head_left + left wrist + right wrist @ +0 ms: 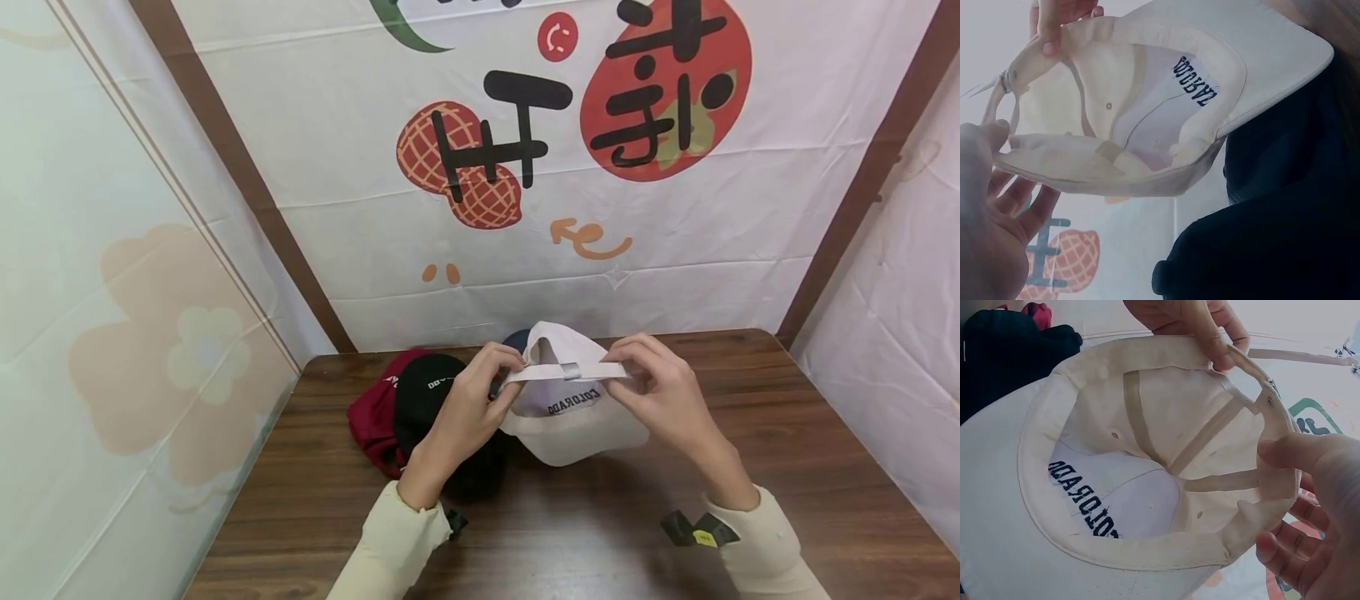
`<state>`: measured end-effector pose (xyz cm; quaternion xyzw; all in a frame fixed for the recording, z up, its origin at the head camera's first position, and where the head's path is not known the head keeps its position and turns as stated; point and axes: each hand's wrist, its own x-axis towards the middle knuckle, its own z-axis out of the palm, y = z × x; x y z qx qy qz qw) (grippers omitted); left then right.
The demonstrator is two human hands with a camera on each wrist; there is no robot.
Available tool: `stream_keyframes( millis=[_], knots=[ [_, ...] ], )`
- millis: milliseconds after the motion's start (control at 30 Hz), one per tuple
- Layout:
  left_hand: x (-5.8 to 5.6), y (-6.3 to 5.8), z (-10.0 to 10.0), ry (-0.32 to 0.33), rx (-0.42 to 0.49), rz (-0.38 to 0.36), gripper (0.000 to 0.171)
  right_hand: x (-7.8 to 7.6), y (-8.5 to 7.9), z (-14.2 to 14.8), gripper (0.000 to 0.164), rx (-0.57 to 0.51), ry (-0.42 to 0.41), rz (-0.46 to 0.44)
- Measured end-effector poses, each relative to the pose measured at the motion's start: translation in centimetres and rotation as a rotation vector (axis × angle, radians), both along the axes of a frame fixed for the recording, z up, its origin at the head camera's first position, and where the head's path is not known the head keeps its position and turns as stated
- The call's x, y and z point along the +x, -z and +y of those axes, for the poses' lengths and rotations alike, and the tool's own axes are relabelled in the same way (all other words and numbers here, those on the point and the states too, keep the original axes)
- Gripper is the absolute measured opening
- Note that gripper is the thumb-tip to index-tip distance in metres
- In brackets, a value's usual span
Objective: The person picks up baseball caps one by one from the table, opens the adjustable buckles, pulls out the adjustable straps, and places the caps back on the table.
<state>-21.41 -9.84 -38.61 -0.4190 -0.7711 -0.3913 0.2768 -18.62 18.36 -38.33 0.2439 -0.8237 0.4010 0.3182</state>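
Note:
A cream baseball cap (573,442) is held up above the table, its hollow inside facing me and its brim low. Dark lettering (1085,503) shows through on the inside of the front panel. My left hand (472,400) pinches the rear edge left of the strap opening, thumb inside and fingers outside. On the other side, my right hand (663,396) grips the rear edge the same way. Between the hands runs the back strap (546,372) with a metal buckle (572,371). Just left of the held cap lies a black cap (427,404), partly hidden by my left hand.
A dark red cap (371,417) lies against the black cap on the left of the wooden table (570,533). Behind the cream cap a bit of a navy item (516,340) shows. A printed cloth backdrop (360,250) stands along the far edge.

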Motion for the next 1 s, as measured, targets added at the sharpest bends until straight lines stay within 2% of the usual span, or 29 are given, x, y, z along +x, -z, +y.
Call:
stream_keyframes(
  millis=[200,567,833,1000],
  knots=[
    [0.2,-0.2,0.0,-0.009,0.01,0.036,0.018,0.3,-0.1,-0.2,0.033,-0.013,-0.008,0.034],
    [0.5,0.3,0.0,-0.029,-0.003,-0.036,0.014,0.8,0.3,-0.9,0.034,-0.033,-0.037,0.001],
    [0.2,0.3,0.2,-0.014,0.008,-0.029,0.014,0.9,0.5,-1.4,0.033,-0.071,-0.073,0.012],
    [0.1,0.1,0.6,-0.001,0.008,-0.013,0.017,0.8,0.7,-1.5,0.033,-0.074,-0.062,0.012]
  ],
)
